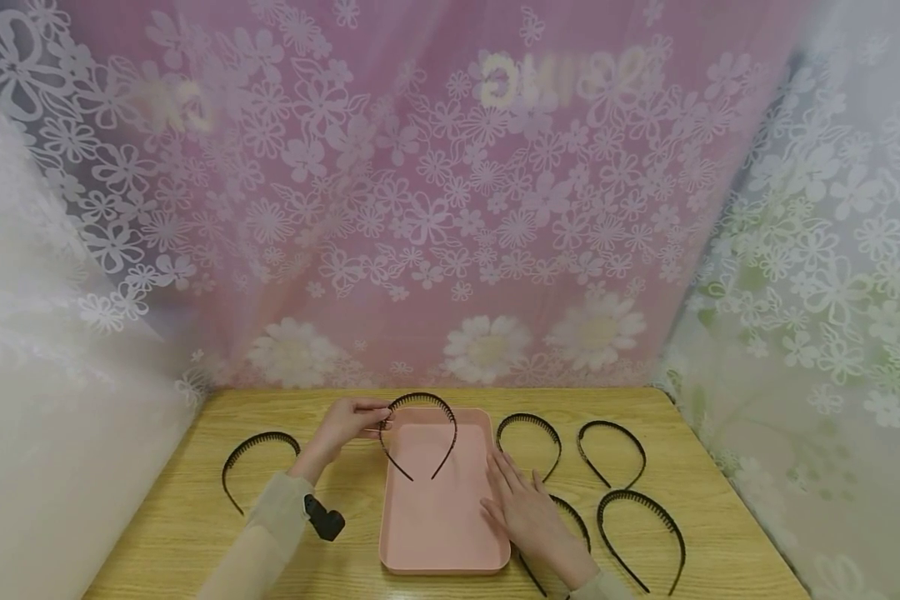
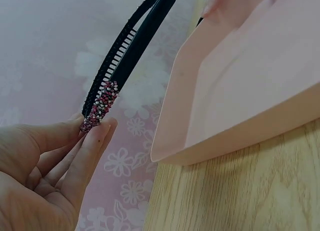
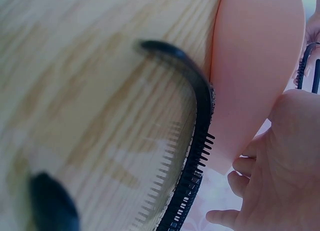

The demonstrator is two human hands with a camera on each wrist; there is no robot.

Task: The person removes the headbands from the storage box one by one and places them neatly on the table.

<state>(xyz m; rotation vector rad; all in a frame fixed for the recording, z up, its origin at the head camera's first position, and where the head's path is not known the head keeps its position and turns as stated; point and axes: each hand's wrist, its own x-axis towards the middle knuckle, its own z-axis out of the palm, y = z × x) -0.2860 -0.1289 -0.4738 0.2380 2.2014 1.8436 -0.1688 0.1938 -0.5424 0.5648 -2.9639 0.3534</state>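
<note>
My left hand (image 1: 351, 423) pinches a black toothed headband (image 1: 422, 397) between thumb and fingers, above the far part of a pink tray (image 1: 442, 525). The headband's two ends point down toward me. In the left wrist view, red, white and dark beads cover the part of the headband (image 2: 137, 51) beside the fingertips. My right hand (image 1: 528, 510) rests on the tray's right rim with its fingers extended. Partly hidden under that arm, another black headband (image 1: 579, 518) lies on the table; the right wrist view shows a toothed headband (image 3: 200, 111) close beside the tray.
Right of the tray lie more black headbands: one at the back (image 1: 528, 417), one farther right (image 1: 640, 446) and one nearer me (image 1: 663, 512). Another headband (image 1: 232, 454) is on the wooden table (image 1: 172, 517) at the left, partly behind my left forearm. A flowered curtain (image 1: 450, 208) stands behind.
</note>
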